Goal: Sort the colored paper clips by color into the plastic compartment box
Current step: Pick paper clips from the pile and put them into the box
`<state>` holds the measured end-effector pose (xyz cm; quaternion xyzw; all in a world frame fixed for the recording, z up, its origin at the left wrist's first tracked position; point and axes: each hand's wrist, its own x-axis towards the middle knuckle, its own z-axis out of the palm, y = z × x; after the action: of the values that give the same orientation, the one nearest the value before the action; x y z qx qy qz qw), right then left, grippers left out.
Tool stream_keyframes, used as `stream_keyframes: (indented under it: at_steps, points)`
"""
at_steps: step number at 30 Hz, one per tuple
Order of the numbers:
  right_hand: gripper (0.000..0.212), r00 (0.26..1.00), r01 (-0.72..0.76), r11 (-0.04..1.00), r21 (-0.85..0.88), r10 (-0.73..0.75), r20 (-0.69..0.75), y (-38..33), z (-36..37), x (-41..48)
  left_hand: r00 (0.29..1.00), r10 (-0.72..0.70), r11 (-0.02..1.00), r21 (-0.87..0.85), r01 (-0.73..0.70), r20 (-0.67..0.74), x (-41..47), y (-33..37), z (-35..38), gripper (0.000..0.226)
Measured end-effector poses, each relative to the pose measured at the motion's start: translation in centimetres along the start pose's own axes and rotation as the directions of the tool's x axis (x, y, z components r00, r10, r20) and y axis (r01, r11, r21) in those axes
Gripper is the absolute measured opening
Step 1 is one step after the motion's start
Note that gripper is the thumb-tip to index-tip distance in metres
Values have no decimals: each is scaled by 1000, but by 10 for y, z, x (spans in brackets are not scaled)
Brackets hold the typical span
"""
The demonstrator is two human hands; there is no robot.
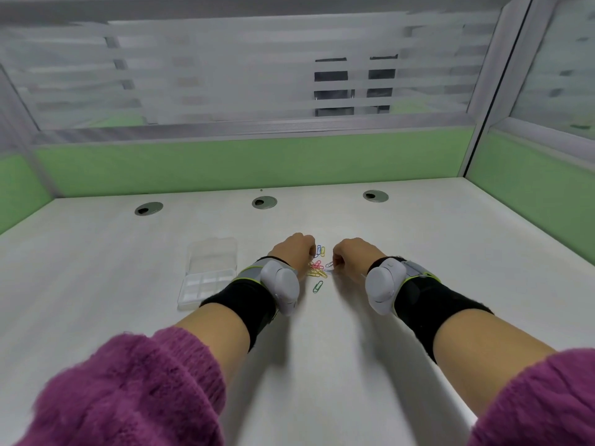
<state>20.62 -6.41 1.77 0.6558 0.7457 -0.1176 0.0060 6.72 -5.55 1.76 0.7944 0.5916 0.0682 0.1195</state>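
A small pile of colored paper clips lies on the white desk between my two hands: pink and yellow ones in a heap, blue and yellow ones at the far side, and a single green clip nearer to me. My left hand rests curled at the pile's left edge. My right hand is curled at the right edge, fingertips by a pale clip; whether either hand pinches a clip is hidden. The clear plastic compartment box lies open to the left, lid folded back, its compartments showing nothing inside.
Three round cable grommets sit along the back of the desk. Green partition panels with striped glass above close in the back and both sides. Both wrists wear black bands with grey devices.
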Motion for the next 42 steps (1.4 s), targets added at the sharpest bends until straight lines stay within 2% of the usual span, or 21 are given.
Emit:
stream_keyframes:
  at_steps: [9, 22, 28, 33, 38, 42]
  points:
    - [21, 999, 24, 999, 21, -24, -36, -2, 0, -2, 1000, -8, 1000, 0, 8, 3, -4, -4, -5, 32]
    - [29, 1000, -14, 1000, 10, 14, 2, -15, 4, 4, 1000, -13, 1000, 5, 13, 1, -1, -12, 0, 28]
    - [30, 1000, 2, 1000, 25, -1, -24, -14, 6, 5, 1000, -19, 1000, -2, 19, -2, -4, -16, -2, 29]
    - [27, 999, 36, 999, 6, -36, -3, -21, 7, 9, 1000, -27, 1000, -10, 28, 10, -6, -21, -4, 32]
    - [14, 999, 43, 998, -38, -42, 13, -24, 4, 10, 999, -32, 999, -11, 32, -1, -5, -25, -4, 30]
    - [28, 999, 32, 999, -26, -31, 33, -26, -1, 9, 999, -34, 999, -22, 34, -13, -7, -29, -7, 30]
